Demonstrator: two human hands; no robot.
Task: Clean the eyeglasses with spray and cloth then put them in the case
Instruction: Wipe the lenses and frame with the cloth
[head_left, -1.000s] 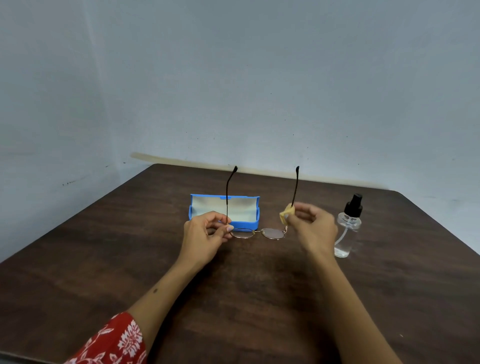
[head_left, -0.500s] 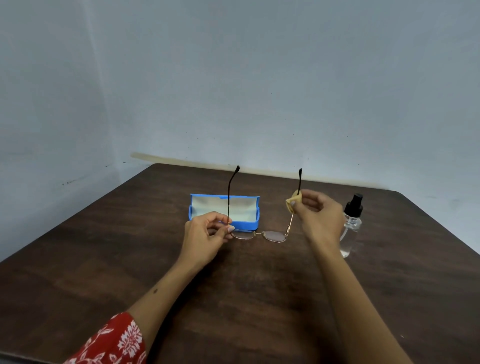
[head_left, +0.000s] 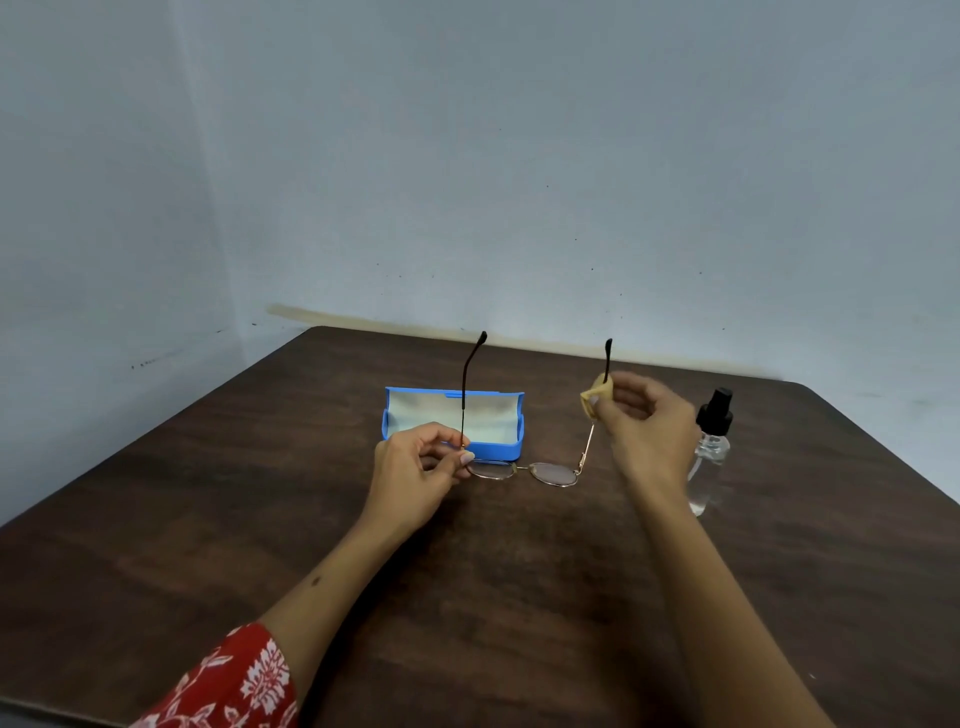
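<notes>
Gold-rimmed eyeglasses (head_left: 524, 470) are hanging lens-down just above the dark wooden table (head_left: 260, 493), both temples pointing up. The left hand (head_left: 421, 467) is pinching the left temple near its hinge. The right hand (head_left: 644, 431) is squeezing a yellow cloth (head_left: 592, 397) around the right temple, well above its hinge. Behind the left grip, the blue case (head_left: 454, 421) is lying open; the spray bottle (head_left: 711, 447) is standing just beyond the right hand.
</notes>
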